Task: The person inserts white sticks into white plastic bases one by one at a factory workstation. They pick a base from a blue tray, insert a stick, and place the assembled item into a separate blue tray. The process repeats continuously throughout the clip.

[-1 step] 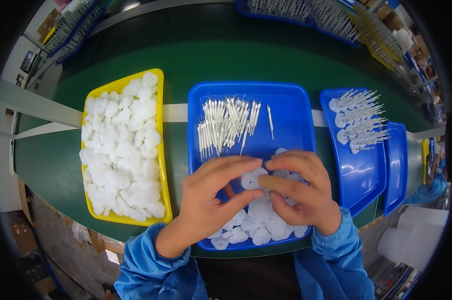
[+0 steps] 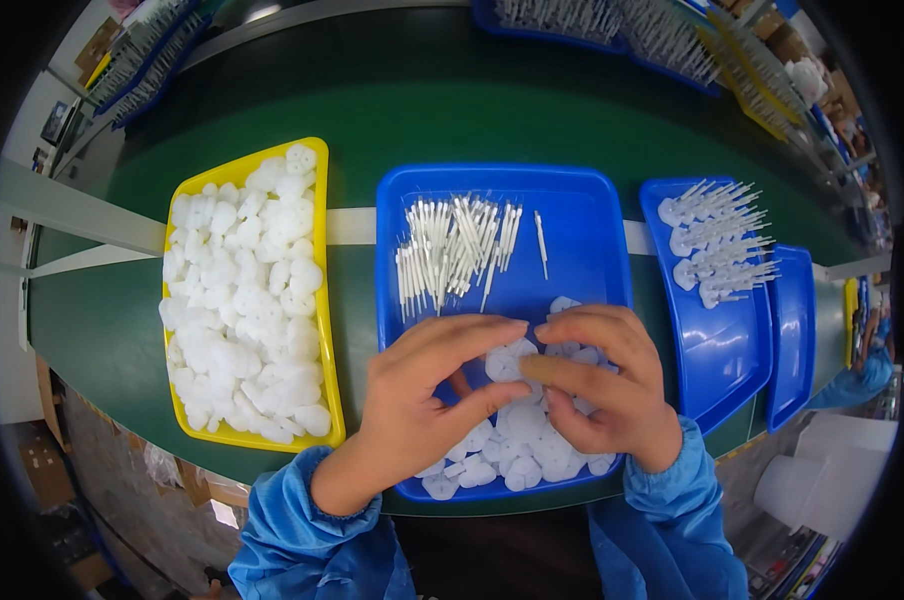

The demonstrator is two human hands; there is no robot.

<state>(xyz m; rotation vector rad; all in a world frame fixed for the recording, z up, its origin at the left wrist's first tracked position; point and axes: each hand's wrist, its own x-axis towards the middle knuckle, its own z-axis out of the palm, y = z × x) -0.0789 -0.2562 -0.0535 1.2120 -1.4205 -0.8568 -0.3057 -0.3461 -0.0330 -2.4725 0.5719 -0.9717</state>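
Observation:
Over the near half of the blue tray (image 2: 572,235), my left hand (image 2: 407,390) pinches a white lobed plastic disc (image 2: 509,362) between thumb and forefinger. My right hand (image 2: 617,380) meets the disc's right side with bent fingertips; whether a small part is between them is hidden. Below both hands lies a pile of similar white discs (image 2: 527,445). Slim white sticks with thin metal tips (image 2: 450,245) lie bunched in the tray's far left, and one single stick (image 2: 541,245) rests apart to their right.
A yellow tray (image 2: 322,250) heaped with white discs stands at left. On the right, a blue tray (image 2: 722,370) carries discs with upright sticks, beside another blue tray (image 2: 794,340). Stick-filled trays (image 2: 612,35) line the far edge of the green table (image 2: 352,110).
Both hands and the pinched disc have shifted very slightly to the right and nearer. The grip looks the same, and the trays are unmoved.

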